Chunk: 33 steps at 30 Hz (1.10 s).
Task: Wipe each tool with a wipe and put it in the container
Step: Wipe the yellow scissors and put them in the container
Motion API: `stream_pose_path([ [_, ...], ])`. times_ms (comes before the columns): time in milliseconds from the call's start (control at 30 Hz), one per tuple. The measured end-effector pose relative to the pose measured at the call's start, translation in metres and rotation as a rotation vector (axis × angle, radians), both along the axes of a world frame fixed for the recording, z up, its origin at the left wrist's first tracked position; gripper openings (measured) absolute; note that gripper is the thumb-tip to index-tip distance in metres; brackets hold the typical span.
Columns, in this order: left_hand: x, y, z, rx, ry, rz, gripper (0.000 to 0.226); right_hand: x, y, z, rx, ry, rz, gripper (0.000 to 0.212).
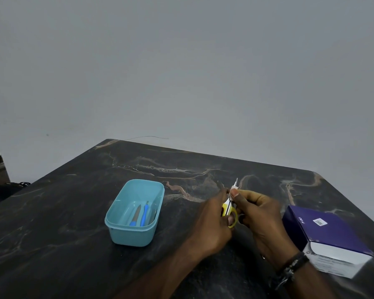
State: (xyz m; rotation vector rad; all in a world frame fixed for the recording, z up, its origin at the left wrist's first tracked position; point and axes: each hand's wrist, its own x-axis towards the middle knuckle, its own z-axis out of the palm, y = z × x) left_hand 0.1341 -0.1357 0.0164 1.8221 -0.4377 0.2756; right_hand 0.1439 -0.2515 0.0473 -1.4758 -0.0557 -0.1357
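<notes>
Left hand [214, 221] grips yellow-handled scissors [230, 212] above the worktop [73, 212]; right hand [261, 219] pinches a white wipe [232, 194] around the blades. Blue container [117, 212] at 9 o'clock of the hands holds two blue-handled tools [140, 214].

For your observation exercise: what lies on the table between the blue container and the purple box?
In the head view, the left hand and right hand lie between the blue container and the purple box, holding yellow-handled scissors and a white wipe.

One container [119, 214]; two blue-handled tools [141, 214] inside; one scissors [231, 214]; one wipe [232, 192]; one box [330, 238]; two hands [212, 221]
</notes>
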Motion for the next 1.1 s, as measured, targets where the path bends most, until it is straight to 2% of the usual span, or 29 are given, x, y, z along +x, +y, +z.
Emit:
stream_pose_path([
  [200, 0.002, -0.003, -0.004, 0.025, 0.022, -0.041, 0.038, 0.007, -0.004, -0.002, 0.03, -0.038, -0.093, 0.018],
  [533, 0.001, 0.0, 0.0, -0.015, 0.015, -0.04, 0.039, 0.002, -0.001, 0.001, 0.019, 0.014, -0.016, 0.018],
  [700, -0.002, -0.003, -0.001, -0.001, 0.093, -0.102, 0.056, 0.008, -0.008, 0.0, 0.016, -0.016, -0.114, 0.02],
  [867, -0.002, 0.0, 0.003, -0.009, 0.048, -0.055, 0.046, 0.007, -0.003, -0.002, 0.01, -0.001, -0.068, 0.018],
  [1100, -0.006, 0.001, 0.007, -0.002, 0.087, -0.096, 0.053, 0.009, -0.005, -0.003, -0.001, 0.004, -0.094, 0.019],
])
